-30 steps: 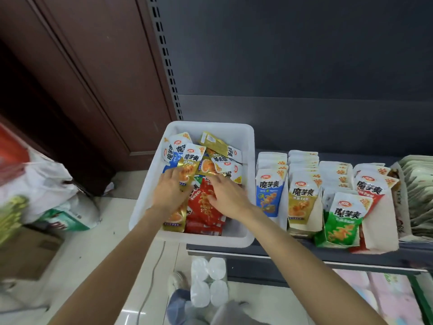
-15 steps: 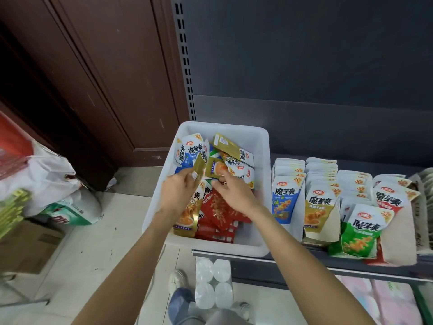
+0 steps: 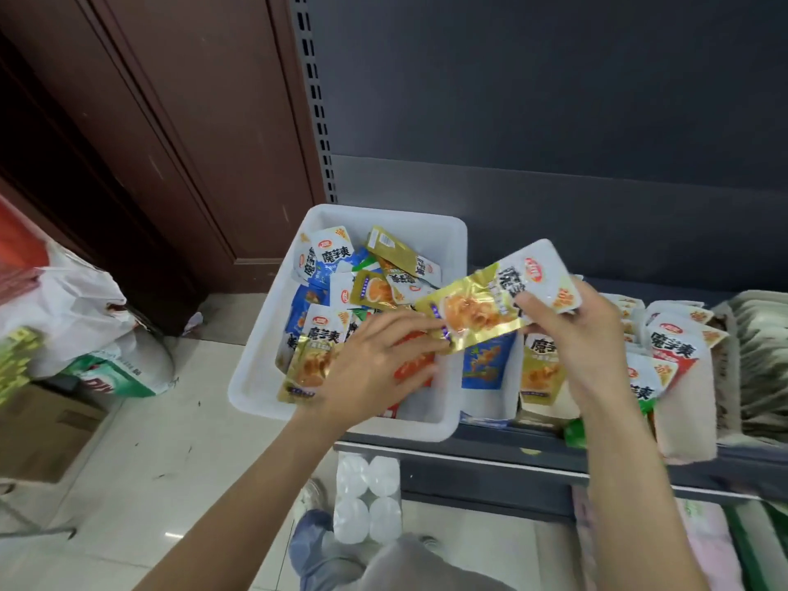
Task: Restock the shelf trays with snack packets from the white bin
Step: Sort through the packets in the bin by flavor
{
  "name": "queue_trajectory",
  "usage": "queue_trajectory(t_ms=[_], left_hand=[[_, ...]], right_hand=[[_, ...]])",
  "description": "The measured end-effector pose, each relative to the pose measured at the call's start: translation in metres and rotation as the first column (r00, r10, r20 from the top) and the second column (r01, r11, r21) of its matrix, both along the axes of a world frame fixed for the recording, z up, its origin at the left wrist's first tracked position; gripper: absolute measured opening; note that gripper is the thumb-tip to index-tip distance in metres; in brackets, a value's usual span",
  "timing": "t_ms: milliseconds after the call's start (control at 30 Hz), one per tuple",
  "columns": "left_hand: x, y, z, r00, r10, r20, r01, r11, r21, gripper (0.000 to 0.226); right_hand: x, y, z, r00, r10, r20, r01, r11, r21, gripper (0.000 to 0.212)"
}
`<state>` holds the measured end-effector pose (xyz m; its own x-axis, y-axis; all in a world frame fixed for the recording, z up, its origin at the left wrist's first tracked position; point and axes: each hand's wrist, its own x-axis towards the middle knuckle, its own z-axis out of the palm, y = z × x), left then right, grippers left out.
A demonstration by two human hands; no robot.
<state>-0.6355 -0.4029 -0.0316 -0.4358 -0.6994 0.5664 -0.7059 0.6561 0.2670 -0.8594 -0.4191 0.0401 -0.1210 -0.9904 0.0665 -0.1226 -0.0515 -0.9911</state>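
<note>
- A dark metal shelf [image 3: 490, 456] against a grey back panel, with pale floor tiles below; a white bin [image 3: 256, 377] sits at its left end, and cardboard shelf trays [image 3: 686, 428] of upright packets run off to the right.
- The right hand [image 3: 584, 343] is curled, thumb and fingers pinching the white top end of a gold snack packet [image 3: 482, 309]; the packet is lifted clear of the bin, tilted, above the bin's right rim.
- The left hand [image 3: 375, 368] lies just left of that packet, fingers loosely extended; its fingertips touch the packet's lower gold corner, though whether they pinch it I cannot tell.
- Under and beyond the left hand, loose packets [image 3: 328, 266] lie jumbled in the bin: blue, red, gold.
- The gold-packet tray [image 3: 539, 373] is directly beneath the right hand.
- Handling, as a judgement: the packet looks light, thin and floppy; its glossy film is probably slippery; the flat sealed edge at the top seems the firmest place to pinch, keeping squeeze off the filled middle; slid in upright, it could fold or catch on its neighbours.
</note>
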Motion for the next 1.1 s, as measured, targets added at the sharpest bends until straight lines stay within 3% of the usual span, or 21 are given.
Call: queue_trajectory(t_ms=[100, 233, 400, 533, 667, 800, 867, 933, 1033, 1100], left_hand=[[-0.039, -0.001, -0.004, 0.998, 0.018, -0.058, -0.013, 0.996, 0.087, 0.031], [-0.088, -0.004, -0.018, 0.995, 0.102, 0.022, -0.105, 0.974, 0.2, 0.033], [-0.127, -0.012, -0.026, 0.955, 0.215, 0.206, -0.27, 0.918, 0.292, 0.034], [-0.133, -0.017, -0.031, 0.94, 0.225, 0.256, -0.309, 0.88, 0.36, 0.04], [-0.132, -0.018, -0.034, 0.941, 0.227, 0.251, -0.309, 0.877, 0.367, 0.04], [-0.132, -0.02, -0.033, 0.935, 0.213, 0.282, -0.312, 0.874, 0.373, 0.041], [-0.131, -0.019, -0.03, 0.941, 0.21, 0.266, -0.304, 0.87, 0.389, 0.038], [-0.127, -0.017, -0.023, 0.963, 0.227, 0.143, -0.266, 0.871, 0.414, 0.027], [-0.108, -0.01, -0.007, 0.958, 0.274, -0.08, -0.215, 0.877, 0.429, 0.022], [-0.081, -0.003, -0.001, 0.936, 0.31, -0.165, -0.24, 0.908, 0.344, 0.02]], right_hand=[[-0.054, 0.014, 0.008, 0.979, -0.111, -0.171, 0.094, 0.99, -0.106, 0.014], [-0.095, 0.017, 0.003, 0.915, -0.12, -0.384, 0.076, 0.989, -0.128, 0.013], [-0.093, 0.0, -0.013, 0.7, 0.011, -0.714, -0.085, 0.994, -0.068, 0.016], [-0.082, -0.011, -0.028, 0.424, 0.053, -0.904, -0.159, 0.987, -0.017, 0.019], [-0.076, -0.021, -0.046, 0.243, -0.01, -0.97, -0.173, 0.984, -0.053, 0.028], [-0.073, -0.021, -0.058, 0.137, -0.057, -0.989, -0.169, 0.982, -0.08, 0.034], [-0.071, -0.018, -0.059, 0.17, -0.045, -0.984, -0.15, 0.986, -0.071, 0.043], [-0.072, -0.014, -0.053, 0.248, -0.055, -0.967, -0.123, 0.989, -0.087, 0.048], [-0.067, -0.003, -0.037, 0.364, -0.146, -0.92, -0.138, 0.968, -0.209, 0.042], [-0.055, 0.004, -0.023, 0.469, -0.116, -0.875, -0.185, 0.957, -0.226, 0.038]])
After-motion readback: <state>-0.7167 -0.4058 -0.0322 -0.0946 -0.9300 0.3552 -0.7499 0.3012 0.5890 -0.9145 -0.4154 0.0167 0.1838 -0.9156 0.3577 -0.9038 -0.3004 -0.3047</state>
